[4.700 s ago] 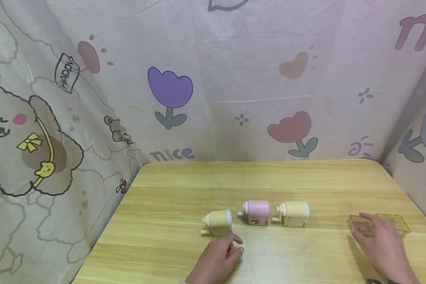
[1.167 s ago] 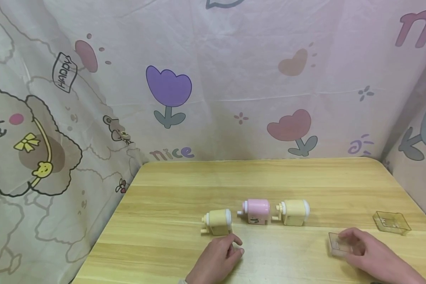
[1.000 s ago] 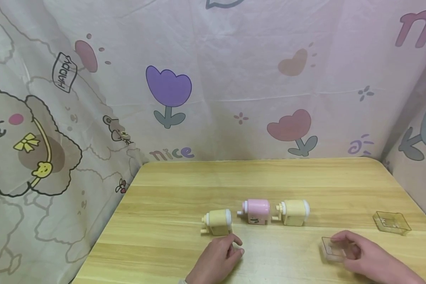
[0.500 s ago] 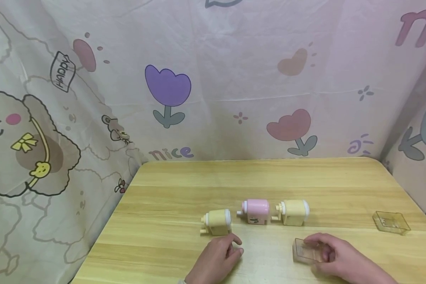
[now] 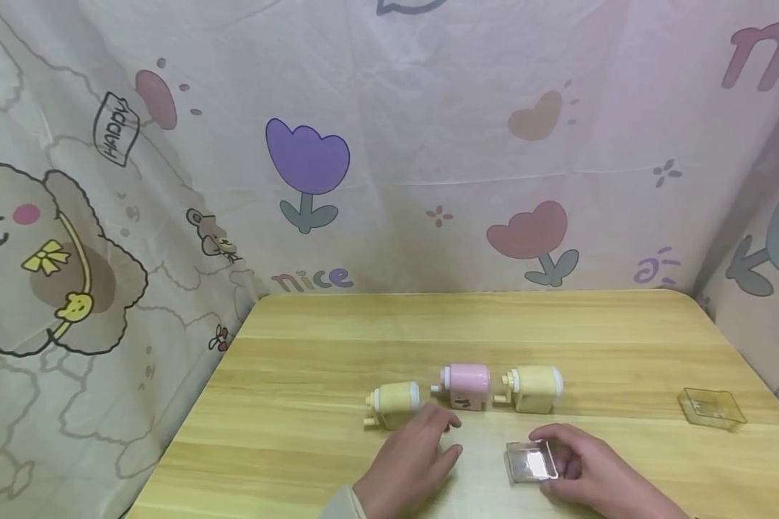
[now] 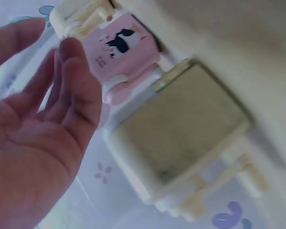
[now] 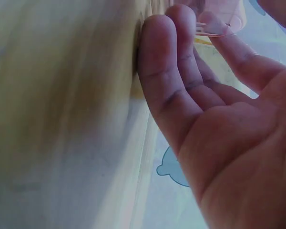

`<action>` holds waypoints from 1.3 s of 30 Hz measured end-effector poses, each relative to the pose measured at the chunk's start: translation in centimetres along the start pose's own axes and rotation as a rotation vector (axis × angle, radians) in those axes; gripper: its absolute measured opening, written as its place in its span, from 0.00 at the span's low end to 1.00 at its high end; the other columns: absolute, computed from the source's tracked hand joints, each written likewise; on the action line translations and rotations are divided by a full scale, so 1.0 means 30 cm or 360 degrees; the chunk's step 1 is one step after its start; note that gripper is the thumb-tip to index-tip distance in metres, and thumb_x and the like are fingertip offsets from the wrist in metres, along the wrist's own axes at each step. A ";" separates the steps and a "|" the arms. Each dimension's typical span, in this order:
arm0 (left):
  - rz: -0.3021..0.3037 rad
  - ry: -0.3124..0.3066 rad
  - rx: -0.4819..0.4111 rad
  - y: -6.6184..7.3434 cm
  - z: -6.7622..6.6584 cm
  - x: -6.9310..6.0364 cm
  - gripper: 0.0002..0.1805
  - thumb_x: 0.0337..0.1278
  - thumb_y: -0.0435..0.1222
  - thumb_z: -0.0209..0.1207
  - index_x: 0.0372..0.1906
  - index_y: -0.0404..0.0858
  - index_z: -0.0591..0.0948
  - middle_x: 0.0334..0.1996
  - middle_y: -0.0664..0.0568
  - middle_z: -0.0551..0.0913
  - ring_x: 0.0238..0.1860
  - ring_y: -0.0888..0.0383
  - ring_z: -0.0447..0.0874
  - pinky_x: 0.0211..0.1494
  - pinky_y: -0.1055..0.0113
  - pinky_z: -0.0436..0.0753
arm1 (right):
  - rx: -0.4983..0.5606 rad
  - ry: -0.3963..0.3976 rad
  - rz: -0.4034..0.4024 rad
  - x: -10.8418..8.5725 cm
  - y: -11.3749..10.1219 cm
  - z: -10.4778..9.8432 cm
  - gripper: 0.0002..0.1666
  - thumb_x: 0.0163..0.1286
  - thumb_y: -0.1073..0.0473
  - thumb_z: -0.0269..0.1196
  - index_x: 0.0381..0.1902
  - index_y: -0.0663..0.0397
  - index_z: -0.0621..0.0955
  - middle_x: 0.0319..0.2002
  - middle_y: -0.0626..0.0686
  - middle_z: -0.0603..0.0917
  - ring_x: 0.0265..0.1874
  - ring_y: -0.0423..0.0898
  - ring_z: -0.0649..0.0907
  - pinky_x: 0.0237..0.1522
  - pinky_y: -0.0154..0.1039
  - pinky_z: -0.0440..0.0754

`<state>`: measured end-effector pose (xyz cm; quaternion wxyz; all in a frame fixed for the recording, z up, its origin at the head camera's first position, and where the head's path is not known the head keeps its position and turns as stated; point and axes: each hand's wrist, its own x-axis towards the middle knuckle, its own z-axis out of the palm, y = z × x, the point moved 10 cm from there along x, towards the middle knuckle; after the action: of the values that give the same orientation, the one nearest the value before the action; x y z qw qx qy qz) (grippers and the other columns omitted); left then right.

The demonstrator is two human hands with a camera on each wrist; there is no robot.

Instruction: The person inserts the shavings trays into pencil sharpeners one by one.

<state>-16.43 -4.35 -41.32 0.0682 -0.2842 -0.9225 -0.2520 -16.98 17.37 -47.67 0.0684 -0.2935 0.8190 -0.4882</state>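
Three hand-crank pencil sharpeners stand in a row: a yellow one point(image 5: 396, 402) at left, a pink one point(image 5: 470, 382) in the middle, another yellow one point(image 5: 537, 389) at right. My right hand point(image 5: 591, 461) pinches a small clear plastic shavings drawer point(image 5: 530, 461) by its right end, in front of the right yellow sharpener. In the right wrist view the drawer point(image 7: 224, 12) shows only partly beyond the fingertips. My left hand point(image 5: 412, 458) is just in front of the left yellow sharpener, fingers loosely bent and holding nothing. A printed picture marks the pink sharpener's side point(image 6: 119, 45) in the left wrist view.
An amber see-through drawer point(image 5: 712, 411) lies at the right of the wooden table point(image 5: 337, 324). Behind the table and along both sides hangs a cloth point(image 5: 402, 144) printed with flowers and a bear.
My right hand has carried the clear drawer leftward from beside the amber drawer to before the sharpeners. My left hand has shifted slightly right and away from me. The sharpeners stay put.
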 end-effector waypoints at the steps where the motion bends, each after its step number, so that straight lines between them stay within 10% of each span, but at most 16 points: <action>1: 0.0015 0.0032 0.0011 0.007 -0.009 0.012 0.17 0.67 0.39 0.65 0.57 0.40 0.80 0.47 0.55 0.79 0.35 0.70 0.74 0.35 0.80 0.76 | -0.0006 0.0002 -0.0007 0.001 -0.002 0.001 0.30 0.60 0.64 0.76 0.59 0.56 0.78 0.34 0.42 0.78 0.29 0.35 0.77 0.26 0.33 0.79; 8: 0.0020 0.0176 0.0023 0.020 -0.042 0.094 0.36 0.60 0.37 0.72 0.71 0.39 0.69 0.63 0.43 0.71 0.31 0.67 0.73 0.28 0.80 0.74 | 0.0011 -0.0012 -0.0011 0.007 -0.001 0.010 0.27 0.61 0.61 0.76 0.56 0.56 0.78 0.29 0.40 0.76 0.27 0.34 0.76 0.26 0.32 0.77; 15: -0.0124 0.0070 0.0165 -0.004 0.001 0.153 0.46 0.58 0.39 0.74 0.77 0.37 0.63 0.71 0.37 0.67 0.35 0.55 0.85 0.32 0.69 0.82 | 0.0039 -0.0018 0.0057 0.014 0.010 0.014 0.27 0.61 0.62 0.76 0.56 0.55 0.79 0.31 0.42 0.76 0.29 0.38 0.77 0.27 0.33 0.76; 22: -0.0189 0.0036 0.0272 -0.039 0.019 0.179 0.39 0.59 0.36 0.72 0.73 0.33 0.69 0.65 0.35 0.74 0.23 0.57 0.80 0.25 0.70 0.78 | 0.0077 -0.0026 0.0129 0.019 0.020 0.017 0.27 0.61 0.61 0.76 0.57 0.55 0.79 0.31 0.43 0.77 0.29 0.38 0.77 0.28 0.34 0.77; 39: -0.0163 0.0158 0.0141 -0.030 0.036 0.175 0.23 0.61 0.24 0.65 0.60 0.35 0.74 0.54 0.40 0.81 0.36 0.51 0.87 0.35 0.69 0.87 | 0.0026 0.0023 0.0056 0.006 0.005 0.009 0.26 0.62 0.61 0.76 0.56 0.54 0.78 0.30 0.44 0.75 0.28 0.38 0.77 0.27 0.33 0.76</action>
<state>-21.28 -1.87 -41.23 0.1134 -0.2204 -0.9416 -0.2279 -17.08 17.13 -47.90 0.0735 -0.2749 0.8205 -0.4958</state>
